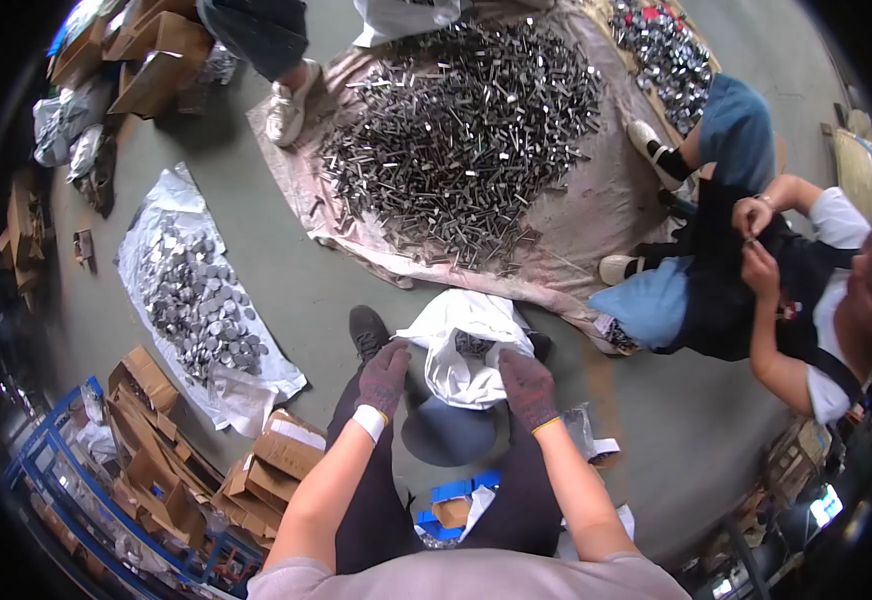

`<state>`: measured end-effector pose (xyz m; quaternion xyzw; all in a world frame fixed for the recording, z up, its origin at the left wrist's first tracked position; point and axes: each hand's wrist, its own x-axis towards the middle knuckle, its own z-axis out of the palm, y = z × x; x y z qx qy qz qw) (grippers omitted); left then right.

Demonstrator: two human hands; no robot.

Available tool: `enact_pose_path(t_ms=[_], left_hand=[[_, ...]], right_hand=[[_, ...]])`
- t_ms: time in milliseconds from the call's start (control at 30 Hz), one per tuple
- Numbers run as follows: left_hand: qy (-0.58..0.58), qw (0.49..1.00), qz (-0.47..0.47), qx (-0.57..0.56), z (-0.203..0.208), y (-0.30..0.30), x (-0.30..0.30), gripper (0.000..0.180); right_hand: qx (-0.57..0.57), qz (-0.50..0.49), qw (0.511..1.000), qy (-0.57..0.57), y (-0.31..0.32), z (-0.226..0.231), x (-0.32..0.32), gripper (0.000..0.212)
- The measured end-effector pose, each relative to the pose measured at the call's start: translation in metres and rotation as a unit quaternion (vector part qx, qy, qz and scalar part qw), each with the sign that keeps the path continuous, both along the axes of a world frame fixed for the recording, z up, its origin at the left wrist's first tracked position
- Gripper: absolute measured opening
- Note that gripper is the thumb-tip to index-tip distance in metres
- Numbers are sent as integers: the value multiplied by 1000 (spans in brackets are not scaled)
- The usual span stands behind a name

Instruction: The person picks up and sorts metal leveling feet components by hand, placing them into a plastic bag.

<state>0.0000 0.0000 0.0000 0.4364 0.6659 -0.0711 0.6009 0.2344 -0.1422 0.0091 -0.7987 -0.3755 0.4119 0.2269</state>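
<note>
Two gloved hands of mine are at a white bag point(461, 380), which sits in front of me, between my feet and just short of a big pinkish sheet point(596, 215). My left hand point(384, 380) has its fingers bent closed on the left edge of the bag's mouth; my right hand point(529, 388) has its fingers closed on the right edge. Between them the mouth gapes, and something dark grey point(472, 345) shows inside, too small to make out.

Behind the bag, a wide heap of short metal pieces point(466, 140) covers much of the sheet. To my left, flat round metal discs point(201, 310) lie on a white plastic sheet point(171, 200), with cardboard boxes point(291, 445) nearer me. A dark round seat point(449, 432) shows between my knees. On my right, a co-worker point(756, 280) in a dark apron sits with both hands close together.
</note>
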Motion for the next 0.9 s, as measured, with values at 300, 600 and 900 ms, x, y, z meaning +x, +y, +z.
enact_pose_path(t_ms=[300,600,900], left_hand=[[-207,973,-83,56,-91,1,74,29],[-126,970,-126,167,-112,11,28,33],[-206,847,-209,442,-50,-6,44,30]], right_hand=[[106,-66,992,-29,18,-92,51,21],[128,-79,970,-189,3,-74,95,25],[235,39,931,-276,-11,-46,57,25]])
